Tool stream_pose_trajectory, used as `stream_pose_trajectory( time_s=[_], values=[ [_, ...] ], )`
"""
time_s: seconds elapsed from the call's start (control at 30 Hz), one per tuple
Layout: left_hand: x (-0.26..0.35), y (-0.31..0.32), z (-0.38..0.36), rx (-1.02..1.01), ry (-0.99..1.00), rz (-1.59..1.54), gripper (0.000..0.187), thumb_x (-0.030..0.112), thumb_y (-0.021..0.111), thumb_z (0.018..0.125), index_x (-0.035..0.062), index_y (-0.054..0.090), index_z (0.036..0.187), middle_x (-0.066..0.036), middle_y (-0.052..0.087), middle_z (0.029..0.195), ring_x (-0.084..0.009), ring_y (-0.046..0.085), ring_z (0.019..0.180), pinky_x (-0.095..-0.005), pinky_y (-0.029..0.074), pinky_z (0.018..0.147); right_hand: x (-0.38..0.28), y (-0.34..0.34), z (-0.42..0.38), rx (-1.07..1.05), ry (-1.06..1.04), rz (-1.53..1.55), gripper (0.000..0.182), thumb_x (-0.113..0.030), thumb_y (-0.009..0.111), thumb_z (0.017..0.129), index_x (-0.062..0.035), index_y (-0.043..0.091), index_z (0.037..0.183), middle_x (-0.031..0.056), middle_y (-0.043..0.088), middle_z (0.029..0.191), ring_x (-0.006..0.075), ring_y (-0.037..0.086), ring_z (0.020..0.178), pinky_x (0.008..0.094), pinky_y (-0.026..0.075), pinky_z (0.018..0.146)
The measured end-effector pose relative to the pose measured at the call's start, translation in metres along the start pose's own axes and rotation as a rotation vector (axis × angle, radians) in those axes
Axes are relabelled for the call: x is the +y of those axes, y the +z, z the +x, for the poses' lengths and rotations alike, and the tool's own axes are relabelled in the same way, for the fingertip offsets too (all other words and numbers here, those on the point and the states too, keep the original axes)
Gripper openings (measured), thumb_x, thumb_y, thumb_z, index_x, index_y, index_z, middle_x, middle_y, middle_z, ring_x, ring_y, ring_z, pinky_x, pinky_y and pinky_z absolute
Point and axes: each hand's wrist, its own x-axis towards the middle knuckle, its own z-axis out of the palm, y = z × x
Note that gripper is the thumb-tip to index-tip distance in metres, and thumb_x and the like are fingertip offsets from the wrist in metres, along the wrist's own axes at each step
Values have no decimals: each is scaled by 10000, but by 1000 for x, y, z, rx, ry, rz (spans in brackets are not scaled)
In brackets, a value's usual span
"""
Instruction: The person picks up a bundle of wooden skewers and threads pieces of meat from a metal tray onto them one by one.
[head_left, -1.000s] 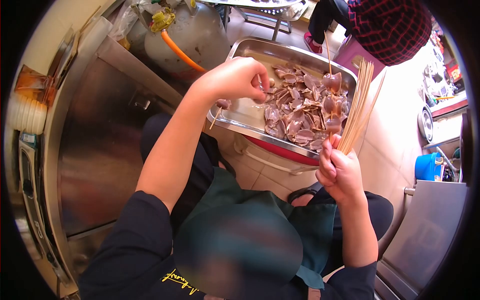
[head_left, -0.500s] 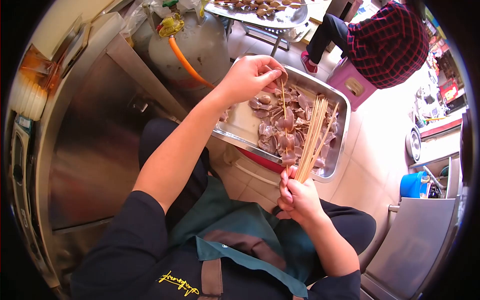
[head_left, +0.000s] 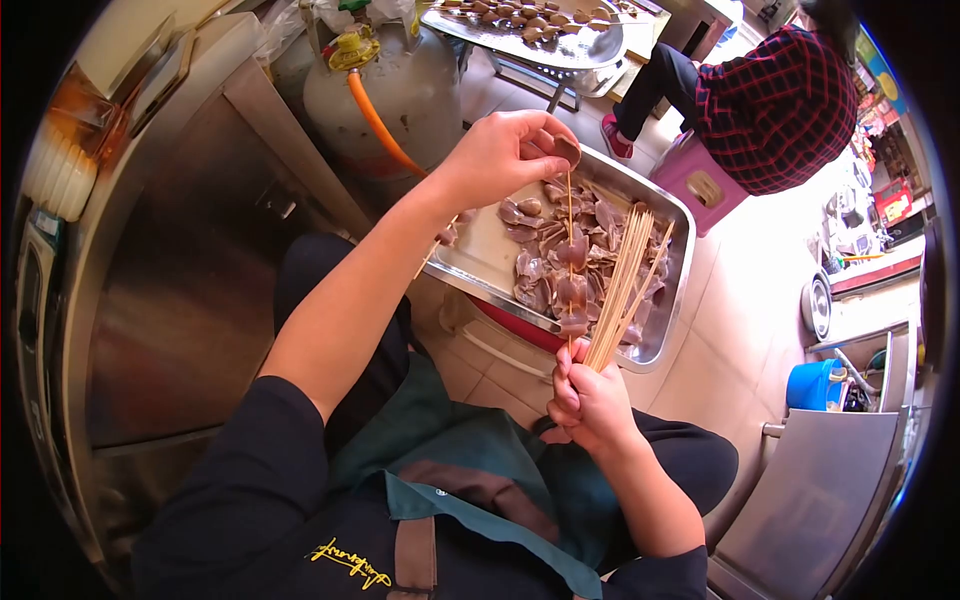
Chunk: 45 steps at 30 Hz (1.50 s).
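Observation:
My left hand [head_left: 505,155] pinches a piece of raw meat [head_left: 567,151] at the tip of a bamboo skewer [head_left: 570,210]. Three meat pieces [head_left: 572,290] sit lower on that skewer. My right hand [head_left: 590,400] grips the skewer's base together with a fanned bundle of bare skewers [head_left: 622,280]. Below both hands stands a steel tray [head_left: 478,268] with several raw meat pieces [head_left: 535,262] piled in its right half.
A gas cylinder [head_left: 415,85] with an orange hose [head_left: 375,125] stands behind the tray. A steel cabinet [head_left: 170,260] fills the left. A person in a plaid shirt [head_left: 775,95] sits on a pink stool [head_left: 695,180]. A blue bucket [head_left: 815,385] is at right.
My left hand came back from the tray with a meat piece and now holds it at the skewer tip. My right hand shifted left and lower with the skewers.

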Motion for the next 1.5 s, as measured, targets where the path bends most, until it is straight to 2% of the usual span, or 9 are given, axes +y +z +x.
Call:
stream_pose_trajectory(
  time_s=[0.17, 0.4, 0.5, 0.7, 0.77, 1.2, 1.3, 1.37, 1.5],
  values=[
    [-1, -1, 0, 36, -30, -13, 219, 70, 720, 833, -24, 671, 1025, -81, 725, 905, -101, 686, 812, -249, 550, 756, 1, 0, 0, 5, 7, 13, 138, 25, 407, 851, -95, 476, 842, -1, 392, 564, 89, 323, 428, 236, 241, 386],
    [2, 4, 0, 58, -1, -32, 189, 84, 729, 833, -26, 685, 980, -82, 729, 898, -103, 691, 805, -245, 546, 743, 0, 0, -1, -32, 24, 36, 144, 26, 410, 855, -101, 478, 849, -1, 391, 565, 91, 319, 429, 240, 252, 392],
    [3, 6, 0, 31, -18, -27, 151, 37, 688, 855, -21, 668, 993, -67, 713, 926, -91, 665, 866, -225, 524, 787, -1, 1, -3, -40, 31, 53, 139, 22, 414, 860, -101, 478, 854, -1, 388, 562, 93, 310, 425, 244, 255, 393],
    [-1, 10, -1, 46, -20, -34, 128, 25, 678, 854, -4, 676, 979, -56, 705, 896, -77, 653, 833, -204, 508, 750, -1, 3, -4, -26, 26, 72, 106, 2, 430, 898, -95, 459, 867, 3, 371, 517, 85, 262, 388, 238, 229, 354],
    [-3, 12, 0, 78, 14, -60, 130, 105, 713, 848, 36, 707, 958, -50, 714, 823, -75, 671, 774, -215, 516, 691, -1, 3, -4, -24, 26, 70, 106, 2, 429, 898, -95, 458, 866, 3, 371, 517, 85, 263, 389, 238, 229, 355],
    [10, 17, -5, -29, -32, -11, 132, 122, 709, 859, 27, 698, 950, -45, 716, 822, -52, 652, 735, -206, 507, 651, -4, -2, -1, 4, -26, 24, 136, 26, 406, 847, -93, 471, 836, -2, 380, 560, 96, 312, 424, 243, 258, 387],
    [13, 17, -5, -43, -79, 29, 117, 83, 686, 874, -5, 684, 951, -64, 712, 866, -66, 659, 791, -211, 517, 679, -4, -3, 1, 33, -63, -30, 131, 26, 400, 841, -84, 471, 829, 1, 390, 560, 94, 322, 422, 244, 260, 384],
    [8, 18, -2, 42, -78, -210, 155, 119, 684, 895, -17, 677, 968, -87, 711, 901, -107, 676, 826, -233, 543, 700, -2, -1, 1, 38, -90, -41, 129, 27, 397, 840, -77, 471, 827, 5, 399, 561, 94, 331, 422, 245, 264, 386],
    [11, 18, 0, 129, -120, -461, 215, 163, 692, 900, -30, 689, 995, -64, 708, 879, -108, 677, 797, -242, 564, 689, 0, 0, 1, 35, -147, -84, 120, 29, 393, 838, -58, 475, 826, 10, 415, 565, 96, 360, 427, 250, 278, 390]
  ],
)
